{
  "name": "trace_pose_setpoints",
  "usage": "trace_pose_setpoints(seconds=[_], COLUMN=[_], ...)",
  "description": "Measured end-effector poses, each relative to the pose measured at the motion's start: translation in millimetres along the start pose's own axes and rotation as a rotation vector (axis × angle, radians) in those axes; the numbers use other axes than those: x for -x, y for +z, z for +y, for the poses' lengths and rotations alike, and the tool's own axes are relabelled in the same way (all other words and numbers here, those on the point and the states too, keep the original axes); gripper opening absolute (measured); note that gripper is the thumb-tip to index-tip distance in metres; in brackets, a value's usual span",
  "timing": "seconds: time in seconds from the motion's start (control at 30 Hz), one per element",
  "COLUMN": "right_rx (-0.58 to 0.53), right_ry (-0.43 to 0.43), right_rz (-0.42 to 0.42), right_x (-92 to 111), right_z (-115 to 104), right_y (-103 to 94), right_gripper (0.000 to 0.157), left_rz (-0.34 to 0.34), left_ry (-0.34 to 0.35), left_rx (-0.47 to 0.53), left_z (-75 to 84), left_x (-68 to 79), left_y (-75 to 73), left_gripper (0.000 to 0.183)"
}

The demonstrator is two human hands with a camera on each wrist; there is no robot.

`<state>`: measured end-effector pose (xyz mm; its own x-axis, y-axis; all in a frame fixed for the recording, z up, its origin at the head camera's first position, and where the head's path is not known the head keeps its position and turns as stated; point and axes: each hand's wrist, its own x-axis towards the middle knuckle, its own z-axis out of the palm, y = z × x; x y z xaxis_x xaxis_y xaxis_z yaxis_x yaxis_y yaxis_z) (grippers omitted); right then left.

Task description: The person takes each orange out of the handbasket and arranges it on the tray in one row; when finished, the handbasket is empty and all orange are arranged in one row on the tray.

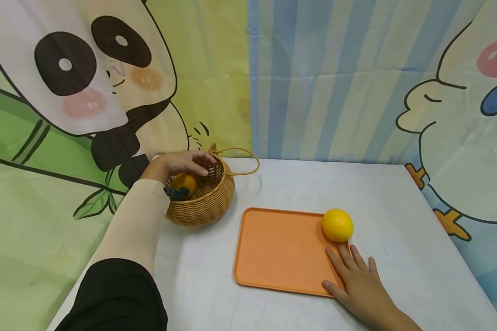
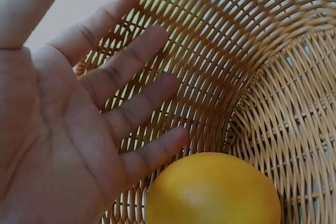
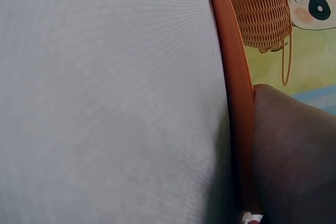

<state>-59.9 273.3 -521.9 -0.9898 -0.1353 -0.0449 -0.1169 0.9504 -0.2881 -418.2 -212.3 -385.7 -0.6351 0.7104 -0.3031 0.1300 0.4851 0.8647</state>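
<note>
My left hand point(image 1: 181, 164) reaches over the rim of a round wicker basket point(image 1: 203, 212), its fingers spread and holding nothing. Inside lies an orange point(image 1: 185, 183), partly hidden by the wrist strap; in the left wrist view this orange point(image 2: 214, 192) sits just below the little finger. A second, yellower orange point(image 1: 337, 225) rests at the far right corner of an orange tray point(image 1: 281, 253). At the tray's right edge my right hand point(image 1: 362, 289) lies with fingers spread, fingertips close to that fruit. In the right wrist view the thumb point(image 3: 294, 156) touches the tray's rim point(image 3: 236, 72).
The basket's thin loop handle point(image 1: 248, 171) leans out to the right. Under everything is a white tablecloth point(image 1: 203, 276). Behind the table hangs a cartoon-printed curtain point(image 1: 306, 78); its panda side stands close along the left arm.
</note>
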Motion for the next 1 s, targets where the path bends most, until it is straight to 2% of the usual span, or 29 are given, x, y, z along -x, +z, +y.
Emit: trace_pose_setpoints(seconds=[0.23, 0.33, 0.53, 0.73, 0.9, 1.0], right_rx=[0.0, -0.008, -0.011, 0.003, 0.01, 0.011], right_ry=[0.001, 0.001, -0.003, 0.004, 0.008, 0.013], right_rz=[0.004, 0.003, 0.008, 0.006, 0.001, -0.002], right_x=[0, 0, 0, -1, -1, -1], right_z=[0, -1, -1, -1, -2, -2], right_y=[0.1, -0.5, -1.8, -0.4, -0.5, -0.4], right_gripper=[0.089, 0.089, 0.088, 0.089, 0.09, 0.09], left_rz=[0.007, 0.003, -0.04, -0.093, -0.096, -0.114], left_ry=[-0.058, -0.109, -0.195, -0.272, -0.309, -0.354], left_rx=[-0.089, -0.126, -0.13, -0.181, -0.288, -0.363], left_z=[-0.2, 1.5, 6.5, 9.1, 17.3, 24.3], left_x=[-4.5, -2.1, 2.6, 2.8, 5.1, 4.9], left_y=[-1.0, -1.5, -2.3, -3.6, -1.1, 1.0], left_gripper=[0.054, 0.055, 0.059, 0.063, 0.066, 0.067])
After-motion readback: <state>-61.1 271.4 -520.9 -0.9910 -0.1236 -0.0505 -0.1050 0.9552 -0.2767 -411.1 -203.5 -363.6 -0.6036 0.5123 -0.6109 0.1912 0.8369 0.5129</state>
